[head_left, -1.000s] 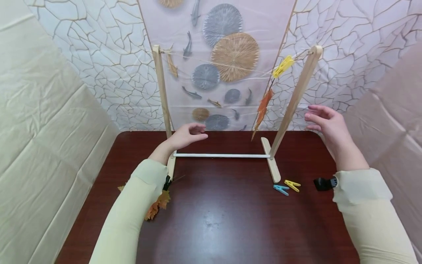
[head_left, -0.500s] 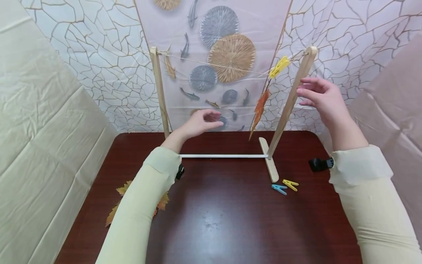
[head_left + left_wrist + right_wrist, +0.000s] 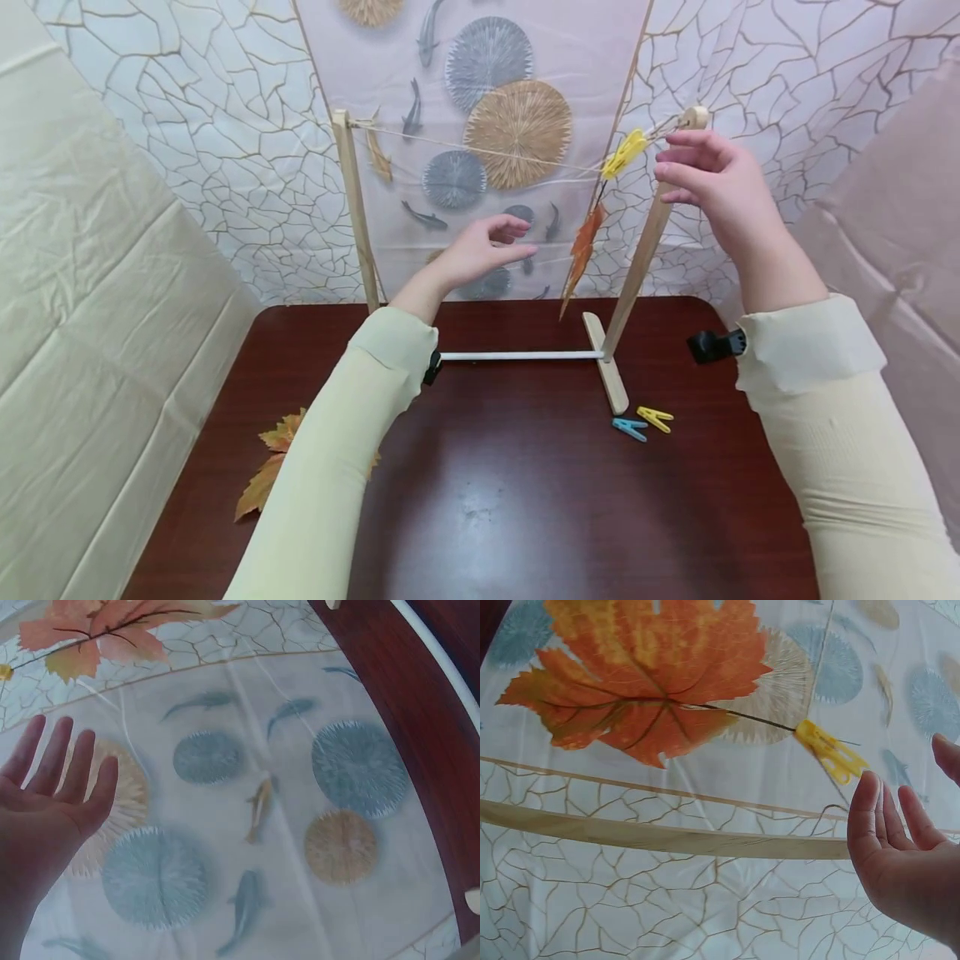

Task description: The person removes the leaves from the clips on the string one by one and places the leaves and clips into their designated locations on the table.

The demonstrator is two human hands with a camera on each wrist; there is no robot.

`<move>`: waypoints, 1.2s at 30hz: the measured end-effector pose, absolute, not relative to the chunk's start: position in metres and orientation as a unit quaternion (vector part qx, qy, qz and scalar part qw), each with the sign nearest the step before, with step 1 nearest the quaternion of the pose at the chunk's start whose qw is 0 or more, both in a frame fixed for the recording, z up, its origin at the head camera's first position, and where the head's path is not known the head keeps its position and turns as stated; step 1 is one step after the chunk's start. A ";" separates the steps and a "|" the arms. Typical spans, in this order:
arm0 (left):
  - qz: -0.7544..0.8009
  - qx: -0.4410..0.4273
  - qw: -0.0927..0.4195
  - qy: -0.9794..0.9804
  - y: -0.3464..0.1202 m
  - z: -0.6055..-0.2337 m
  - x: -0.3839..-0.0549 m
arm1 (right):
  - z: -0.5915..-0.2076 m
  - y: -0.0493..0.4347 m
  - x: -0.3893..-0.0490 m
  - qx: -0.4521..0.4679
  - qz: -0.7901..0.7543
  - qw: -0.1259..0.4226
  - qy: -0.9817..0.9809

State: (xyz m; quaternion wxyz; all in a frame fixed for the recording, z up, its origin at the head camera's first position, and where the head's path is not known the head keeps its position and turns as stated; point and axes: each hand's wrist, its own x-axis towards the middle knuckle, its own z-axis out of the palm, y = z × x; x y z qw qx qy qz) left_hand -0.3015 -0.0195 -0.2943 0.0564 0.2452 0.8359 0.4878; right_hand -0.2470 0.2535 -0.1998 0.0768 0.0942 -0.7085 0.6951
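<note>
An orange maple leaf (image 3: 584, 242) hangs by its stem from a yellow clothespin (image 3: 624, 153) clipped on the string (image 3: 480, 150) of a wooden frame. My right hand (image 3: 708, 179) is raised beside the right post's top, close to that clothespin, fingers loosely bent and holding nothing. In the right wrist view the fingertips stand just short of the yellow clothespin (image 3: 829, 750); whether they touch is hard to tell. Lower and to the left, my left hand (image 3: 483, 250) hovers in front of the backdrop with relaxed fingers and an empty palm, left of the leaf.
The right post (image 3: 637, 267) rises from a wooden foot, joined low down by a white rod (image 3: 525, 356). A blue clothespin (image 3: 630, 428) and another yellow clothespin (image 3: 656, 418) lie near that foot. Autumn leaves (image 3: 262, 483) lie on the table, partly behind the left sleeve.
Both hands have risen. The right hand has gone up and left toward the clipped clothespin; the left hand has moved up and right toward the hanging leaf.
</note>
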 end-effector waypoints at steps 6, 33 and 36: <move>0.490 0.245 0.052 0.835 -0.002 -0.287 -0.307 | -0.186 0.246 -0.252 0.085 0.681 0.084 -0.723; 0.457 0.279 0.097 0.839 0.057 -0.263 -0.320 | -0.166 0.224 -0.279 0.011 0.477 0.015 -0.879; 0.451 0.287 0.100 0.839 0.063 -0.265 -0.322 | -0.166 0.224 -0.281 0.009 0.470 0.012 -0.883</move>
